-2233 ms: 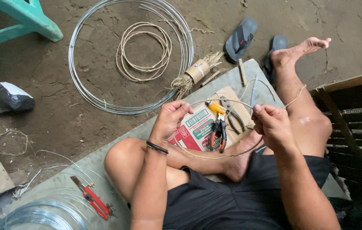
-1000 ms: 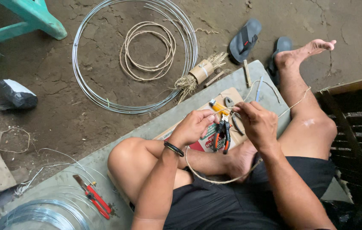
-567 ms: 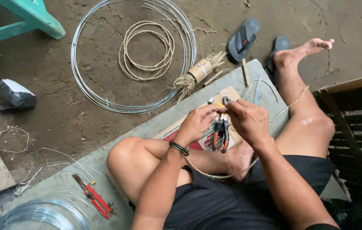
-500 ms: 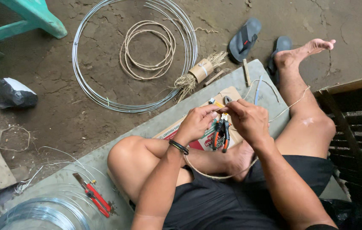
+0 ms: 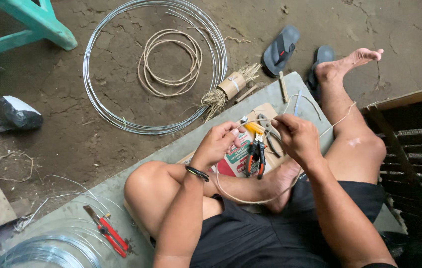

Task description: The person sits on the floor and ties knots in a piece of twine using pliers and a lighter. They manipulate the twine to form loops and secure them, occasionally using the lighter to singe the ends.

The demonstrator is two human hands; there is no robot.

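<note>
I sit on a grey mat with one leg stretched out. My left hand and my right hand are close together and pinch a thin pale rattan strand that runs between the fingers and hangs in a loop over my lap. A further length of the strand runs toward my outstretched knee. Under the hands lies a flat cardboard package with black-and-red pliers and a yellow-handled tool on it.
On the dirt floor lie a big coil of steel wire, a smaller rattan coil and a fibre bundle. Red-handled pliers and another wire coil are at bottom left. Sandals, a green stool and a dark crate surround me.
My hands have come together over the package, from apart and higher. The wide loop of strand has dropped and drawn smaller over my lap.
</note>
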